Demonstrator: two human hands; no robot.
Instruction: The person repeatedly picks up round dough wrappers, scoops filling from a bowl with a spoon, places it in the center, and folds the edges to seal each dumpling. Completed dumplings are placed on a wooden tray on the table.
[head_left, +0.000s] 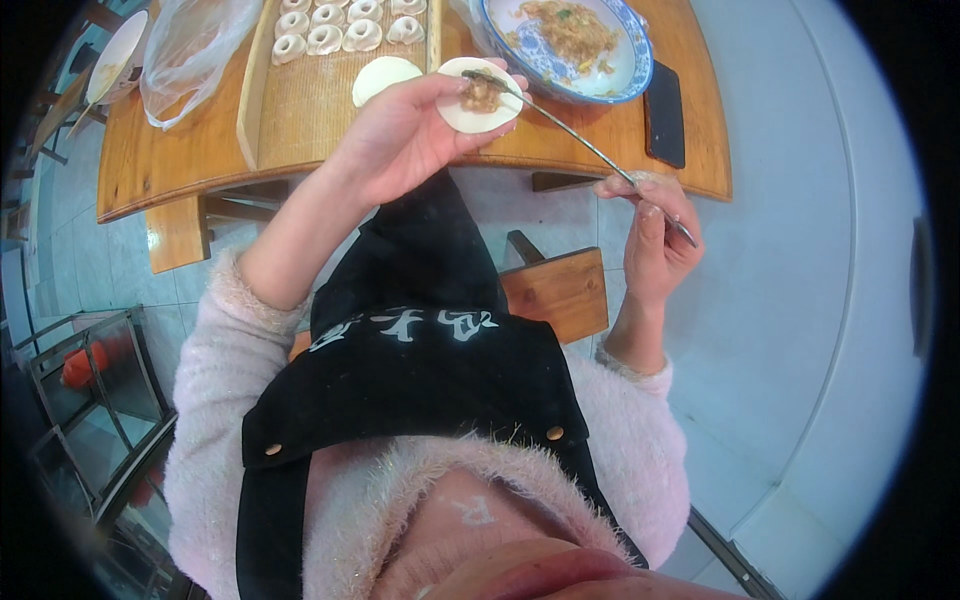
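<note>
A round dough wrapper lies flat across the fingers of my left hand, held just over the table's front edge. On its middle sits a dab of minced filling. My right hand grips the handle of a long thin metal spoon, whose far end rests at the filling. Behind my left hand, a pale stack of wrappers lies on the tray, partly covered by the hand. Beyond the wrapper stands a blue-and-white bowl with more filling in it.
A wooden tray bears rows of folded dumplings. Left of it lie a clear plastic bag and a white bowl at the table's edge. A black phone lies right of the filling bowl. A wooden stool stands below the table.
</note>
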